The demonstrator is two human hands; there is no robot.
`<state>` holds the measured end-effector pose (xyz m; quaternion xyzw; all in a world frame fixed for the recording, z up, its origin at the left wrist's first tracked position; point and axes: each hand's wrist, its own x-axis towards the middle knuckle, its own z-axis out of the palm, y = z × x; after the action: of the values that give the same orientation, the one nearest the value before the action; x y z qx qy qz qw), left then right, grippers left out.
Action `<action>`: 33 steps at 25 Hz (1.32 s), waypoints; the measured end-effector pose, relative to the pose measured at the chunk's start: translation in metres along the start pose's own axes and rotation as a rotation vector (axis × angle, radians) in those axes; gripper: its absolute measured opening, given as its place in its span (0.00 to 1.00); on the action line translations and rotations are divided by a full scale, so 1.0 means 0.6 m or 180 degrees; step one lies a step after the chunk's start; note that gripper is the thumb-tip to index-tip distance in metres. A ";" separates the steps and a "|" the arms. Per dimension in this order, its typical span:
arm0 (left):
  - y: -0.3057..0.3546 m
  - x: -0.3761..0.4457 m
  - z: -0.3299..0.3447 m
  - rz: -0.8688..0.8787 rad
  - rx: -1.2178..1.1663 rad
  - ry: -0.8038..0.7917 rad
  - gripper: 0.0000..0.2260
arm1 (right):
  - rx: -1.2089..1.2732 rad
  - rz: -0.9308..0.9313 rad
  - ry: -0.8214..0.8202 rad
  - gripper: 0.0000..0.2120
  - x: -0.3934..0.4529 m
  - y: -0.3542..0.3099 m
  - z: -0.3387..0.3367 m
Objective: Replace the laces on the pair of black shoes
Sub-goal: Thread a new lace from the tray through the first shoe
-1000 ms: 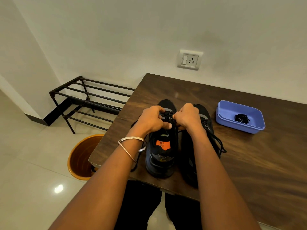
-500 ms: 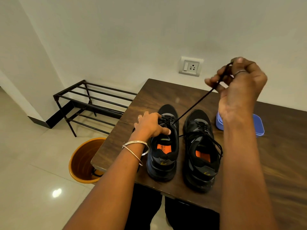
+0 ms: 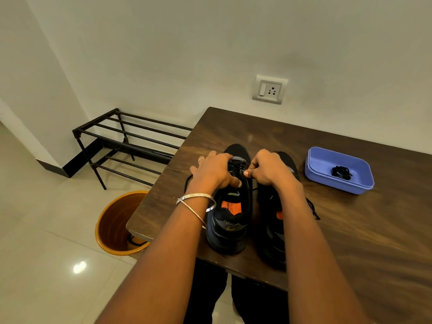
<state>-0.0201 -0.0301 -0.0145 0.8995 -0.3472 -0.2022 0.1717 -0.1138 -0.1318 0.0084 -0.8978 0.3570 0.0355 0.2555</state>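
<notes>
Two black shoes stand side by side near the front left corner of the brown table (image 3: 350,230), heels towards me. On the left shoe (image 3: 230,220), my left hand (image 3: 214,171) grips the upper by the lacing, thumb on the tongue. My right hand (image 3: 268,169) is curled over the same lacing and pinches the black lace (image 3: 237,166) between thumb and forefinger. My right forearm covers much of the right shoe (image 3: 272,232); its loose lace (image 3: 312,206) trails onto the table. A coiled black lace (image 3: 341,172) lies in the blue tray (image 3: 315,164).
An orange bucket (image 3: 117,220) stands on the tiled floor under the table's left front corner, with a black lace end hanging into it. A black metal shoe rack (image 3: 126,141) sits against the wall to the left. A wall socket (image 3: 269,89) is above the table.
My right hand, raised high half a second ago with the lace pulled taut, has come back down to the left shoe's lacing. My left hand stayed on that shoe.
</notes>
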 end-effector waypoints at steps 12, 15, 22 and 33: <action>-0.013 -0.006 0.004 -0.0273 -0.0238 -0.0023 0.37 | 0.3572 -0.0722 0.2839 0.06 -0.050 0.013 -0.094; -0.019 -0.003 0.004 -0.0344 -0.0464 -0.0040 0.36 | 0.1664 -0.0224 0.1960 0.08 -0.046 0.012 -0.099; -0.027 -0.011 0.011 -0.0241 -0.0883 0.0035 0.19 | 0.2609 0.0066 0.1132 0.06 -0.040 -0.010 -0.045; -0.017 -0.024 0.019 -0.0091 -0.0471 0.0613 0.14 | 0.1998 0.0344 0.0998 0.05 -0.004 -0.014 0.043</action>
<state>-0.0298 -0.0151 -0.0253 0.9045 -0.3003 -0.1423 0.2673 -0.1072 -0.1127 -0.0101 -0.7499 0.4324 -0.2008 0.4587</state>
